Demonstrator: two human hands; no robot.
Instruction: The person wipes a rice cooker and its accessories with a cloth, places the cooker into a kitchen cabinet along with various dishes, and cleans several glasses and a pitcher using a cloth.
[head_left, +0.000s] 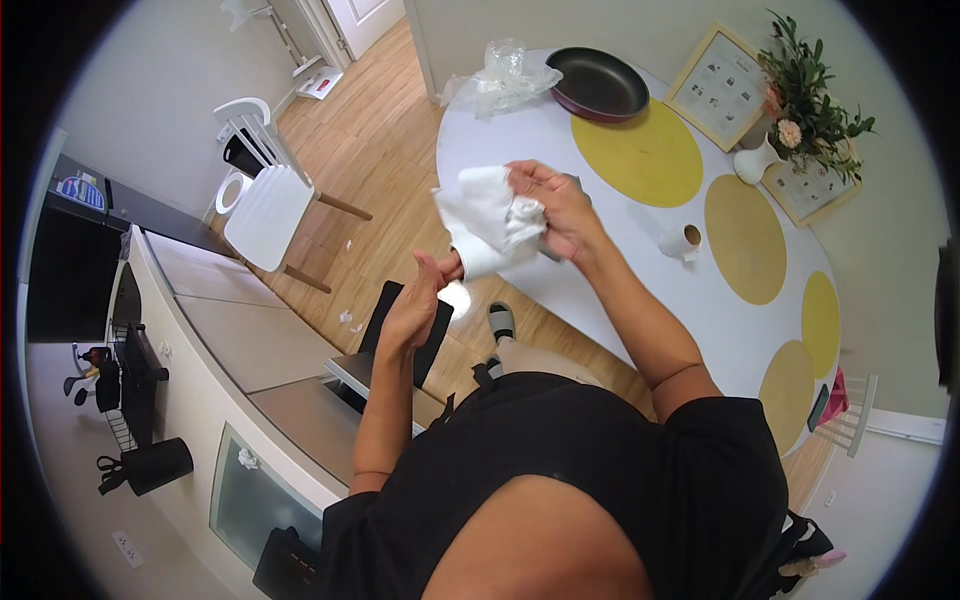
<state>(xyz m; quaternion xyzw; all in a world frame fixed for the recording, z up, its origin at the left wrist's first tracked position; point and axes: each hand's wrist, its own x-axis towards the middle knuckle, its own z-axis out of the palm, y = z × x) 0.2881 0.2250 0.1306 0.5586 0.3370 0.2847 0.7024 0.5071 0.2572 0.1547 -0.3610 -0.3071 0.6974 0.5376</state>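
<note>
A roll of white paper (487, 255) is held between my hands over the near edge of the white table. My left hand (420, 296) has its fingers in the roll's near end, with the thumb raised. Bunched white paper (523, 219), apparently loose from the roll, is gripped by my right hand (559, 206). Something grey shows partly behind that hand; what it is I cannot tell. On the table to the right lies a small, nearly used-up paper roll (681, 241) with its brown core showing.
The white oval table (615, 300) bears a frying pan (600, 84), clear plastic wrapping (504, 79), round placemats (637, 154), frames and a flower vase (757, 159). A white chair (271, 214) stands on the left. Below it curves a counter (199, 360) with a sink rack. Paper scraps (346, 317) lie on the floor.
</note>
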